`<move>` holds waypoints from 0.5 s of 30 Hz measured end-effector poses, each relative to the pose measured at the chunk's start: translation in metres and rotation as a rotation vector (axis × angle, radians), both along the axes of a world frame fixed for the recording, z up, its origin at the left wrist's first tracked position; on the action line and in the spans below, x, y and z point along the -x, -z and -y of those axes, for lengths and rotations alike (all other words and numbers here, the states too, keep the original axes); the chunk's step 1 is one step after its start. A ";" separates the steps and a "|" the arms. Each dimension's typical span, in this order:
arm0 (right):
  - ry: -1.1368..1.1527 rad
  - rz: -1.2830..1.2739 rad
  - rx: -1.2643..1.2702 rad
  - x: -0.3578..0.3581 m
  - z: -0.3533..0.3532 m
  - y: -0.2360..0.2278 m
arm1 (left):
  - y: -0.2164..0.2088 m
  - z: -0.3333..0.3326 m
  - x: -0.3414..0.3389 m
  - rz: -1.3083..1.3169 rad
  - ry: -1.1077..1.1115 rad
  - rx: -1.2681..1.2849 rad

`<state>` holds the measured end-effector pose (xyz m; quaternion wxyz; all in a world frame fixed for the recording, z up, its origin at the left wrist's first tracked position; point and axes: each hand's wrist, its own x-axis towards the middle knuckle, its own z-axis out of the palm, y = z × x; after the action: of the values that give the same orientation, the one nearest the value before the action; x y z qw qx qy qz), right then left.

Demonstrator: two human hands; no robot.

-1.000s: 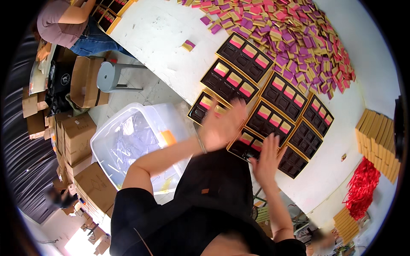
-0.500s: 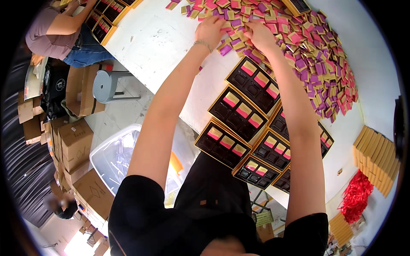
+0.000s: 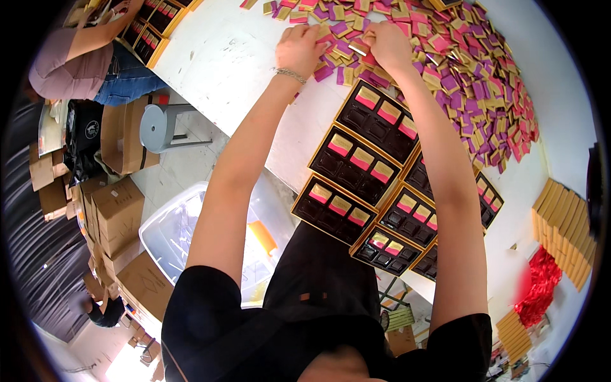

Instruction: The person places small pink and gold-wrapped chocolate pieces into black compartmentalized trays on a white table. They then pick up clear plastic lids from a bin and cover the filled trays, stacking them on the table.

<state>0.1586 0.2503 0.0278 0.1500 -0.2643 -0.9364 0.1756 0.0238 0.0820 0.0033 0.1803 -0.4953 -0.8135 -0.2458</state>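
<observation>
A wide heap of small wrapped chocolates (image 3: pixel 468 83), gold with pink or purple, covers the far side of the white table. At its near edge, my right hand (image 3: pixel 388 46) pinches one wrapped chocolate (image 3: pixel 360 49) between thumb and fingers. To its left, my left hand (image 3: pixel 299 51), with a bracelet at the wrist, curls its fingers against the heap's left edge; what they hold is hidden. Below the hands, gold-rimmed boxes with dark trays stand in rows. The farthest box (image 3: pixel 370 129) has pink-and-gold chocolates along one row of its tray, its other row bare. My right forearm hides some boxes.
A person (image 3: pixel 70 63) works at the far left beside more filled boxes (image 3: pixel 149 38). A grey stool (image 3: pixel 154 127), cardboard cartons (image 3: pixel 118 210) and a clear plastic bin (image 3: pixel 172 223) stand left of the table (image 3: pixel 210 70). Gold box stacks (image 3: pixel 560 229) and red shreds (image 3: pixel 540 290) are at right.
My left hand has shifted left, and the gap between my hands is wider. A wrapped chocolate now shows, lifted in my right fingers. The boxes keep their arrangement.
</observation>
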 end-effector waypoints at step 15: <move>0.814 -0.496 1.073 -0.446 0.249 -0.040 | -0.076 0.159 -0.350 0.747 0.860 0.308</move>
<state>0.6045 0.0012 0.0674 0.2616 -0.5821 -0.4863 0.5968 0.3739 -0.0775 0.0790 -0.3082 -0.6812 -0.5741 -0.3337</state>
